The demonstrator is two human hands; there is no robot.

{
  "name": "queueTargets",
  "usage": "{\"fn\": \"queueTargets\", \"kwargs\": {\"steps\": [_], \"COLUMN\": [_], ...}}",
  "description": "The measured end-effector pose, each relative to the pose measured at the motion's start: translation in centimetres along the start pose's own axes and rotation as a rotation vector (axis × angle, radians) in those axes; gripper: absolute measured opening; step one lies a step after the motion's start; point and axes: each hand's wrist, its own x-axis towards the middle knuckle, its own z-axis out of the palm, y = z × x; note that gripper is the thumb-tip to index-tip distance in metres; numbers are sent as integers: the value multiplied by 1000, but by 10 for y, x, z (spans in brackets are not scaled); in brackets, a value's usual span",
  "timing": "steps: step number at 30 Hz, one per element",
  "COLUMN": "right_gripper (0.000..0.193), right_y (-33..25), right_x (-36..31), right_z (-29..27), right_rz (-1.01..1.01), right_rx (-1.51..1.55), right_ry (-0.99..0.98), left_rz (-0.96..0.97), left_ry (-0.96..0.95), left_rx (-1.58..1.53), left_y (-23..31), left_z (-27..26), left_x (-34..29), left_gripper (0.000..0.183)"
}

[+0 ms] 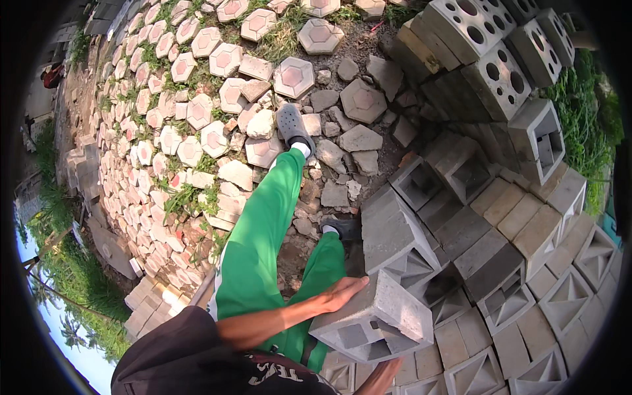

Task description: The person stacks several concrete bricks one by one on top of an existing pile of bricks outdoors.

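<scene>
A grey hollow concrete block hangs tilted in front of my legs, its recessed, holed face turned toward the lower edge. My left hand is closed over its upper left edge, with the thumb side on the top. Along the lower right side, my right hand reaches up against the block; its fingers are mostly hidden beneath it. Just beyond the held block stands another large grey hollow block, at the near end of the stacks. The two blocks look close together, and whether they touch I cannot tell.
Stacks of patterned ventilation blocks fill the right side. Round-holed blocks are piled at the upper right. Loose broken stones lie around my grey clogs. Hexagonal pavers cover the ground to the left, with grass between them.
</scene>
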Motion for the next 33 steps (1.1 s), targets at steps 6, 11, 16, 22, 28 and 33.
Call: {"fn": "queueTargets", "kwargs": {"steps": [6,11,16,22,28,33], "right_gripper": [58,58,57,56,56,55], "right_y": [-2,-39,-76,-93,-78,-65], "right_x": [1,-13,-54,-120,-169,-180], "right_z": [194,375,537,679,793,921], "right_rz": [19,-6,-54,-60,-31,-41], "right_rx": [-191,-393,-553,-675,-757,-780], "right_ry": [-281,-594,-862,-1113,-1279,-1370], "left_rz": [0,388,699,873,791,857], "left_ry": [293,508,517,689,1026,979], "left_rx": [-229,-462,-801,-819,-529,-652], "left_y": [116,219,278,334,382,448], "left_z": [-139,-228,-274,-311,-382,-491], "left_x": [-83,-175,-236,-299,-328,-311], "left_gripper": [63,66,65,61,70,68]}}
